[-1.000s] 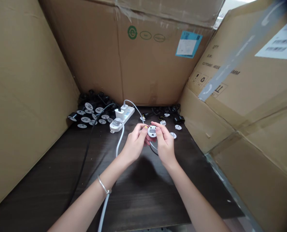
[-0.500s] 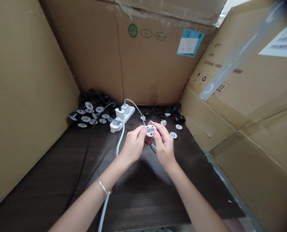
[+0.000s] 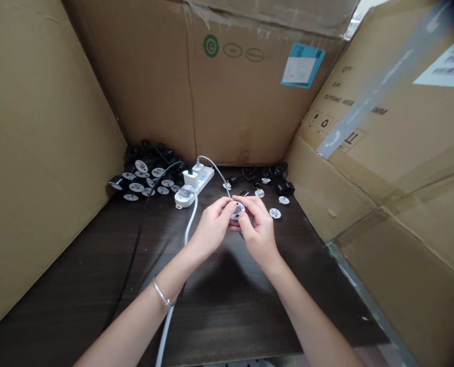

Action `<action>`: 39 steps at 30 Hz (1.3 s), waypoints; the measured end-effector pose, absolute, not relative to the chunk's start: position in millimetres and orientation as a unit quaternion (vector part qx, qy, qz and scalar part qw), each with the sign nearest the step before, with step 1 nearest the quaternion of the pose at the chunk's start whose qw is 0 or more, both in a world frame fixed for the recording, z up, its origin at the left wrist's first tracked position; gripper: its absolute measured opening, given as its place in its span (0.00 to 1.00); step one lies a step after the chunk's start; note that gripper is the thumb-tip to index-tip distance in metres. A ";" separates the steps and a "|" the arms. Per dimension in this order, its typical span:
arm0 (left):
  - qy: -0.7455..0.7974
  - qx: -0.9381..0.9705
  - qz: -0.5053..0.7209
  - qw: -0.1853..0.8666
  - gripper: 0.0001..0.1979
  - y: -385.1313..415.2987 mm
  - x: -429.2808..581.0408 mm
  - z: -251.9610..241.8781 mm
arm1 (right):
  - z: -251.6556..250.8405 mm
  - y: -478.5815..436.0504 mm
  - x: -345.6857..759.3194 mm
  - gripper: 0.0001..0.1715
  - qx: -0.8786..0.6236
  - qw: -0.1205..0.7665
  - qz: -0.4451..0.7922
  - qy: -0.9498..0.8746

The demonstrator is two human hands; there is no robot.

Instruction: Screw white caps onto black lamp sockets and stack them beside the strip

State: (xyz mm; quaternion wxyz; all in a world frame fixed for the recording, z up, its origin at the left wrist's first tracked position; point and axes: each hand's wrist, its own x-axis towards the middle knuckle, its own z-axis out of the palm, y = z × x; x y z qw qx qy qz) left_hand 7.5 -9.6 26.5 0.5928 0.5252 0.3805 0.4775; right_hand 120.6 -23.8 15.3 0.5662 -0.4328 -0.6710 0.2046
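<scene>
Between my two hands, above the dark table, is a round white circuit board (image 3: 237, 209) with small dark parts on its face. My left hand (image 3: 213, 219) pinches its left edge, thumb on top, near a small yellow spot. On the right side my right hand (image 3: 258, 223) grips it with thumb and fingers. The underside of the board is hidden by the fingers. A thin white cable (image 3: 218, 173) runs from the power strip (image 3: 206, 177) down to just behind the hands.
A heap of black housings with white discs (image 3: 136, 187) lies at back left. Loose white round boards (image 3: 275, 213) and black parts (image 3: 285, 187) lie at back right. A black cable (image 3: 140, 229) and thick white cord (image 3: 190, 224) cross the table. Cardboard boxes (image 3: 242, 112) wall three sides.
The round board has tilted and shifted slightly, and my right thumb has moved lower on it. The dark and white cable loops below the hands are now mostly out of sight.
</scene>
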 end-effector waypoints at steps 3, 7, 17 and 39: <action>0.368 0.511 0.487 0.605 0.13 -9.6 9.5 23.8 | 17.8 -23.0 122.6 0.18 -0.430 0.571 0.235 -0.659; 0.374 0.510 0.505 0.588 0.14 -9.4 11.5 21.1 | 19.2 -23.0 123.7 0.18 -0.426 0.573 0.259 -0.651; 0.376 0.540 0.466 0.592 0.13 -9.1 7.5 25.6 | 15.8 -20.8 124.6 0.09 -0.414 0.636 0.311 -0.572; 0.325 0.565 0.524 0.548 0.11 -13.7 10.3 23.5 | 11.3 -22.3 126.7 0.19 -0.444 0.592 0.280 -0.611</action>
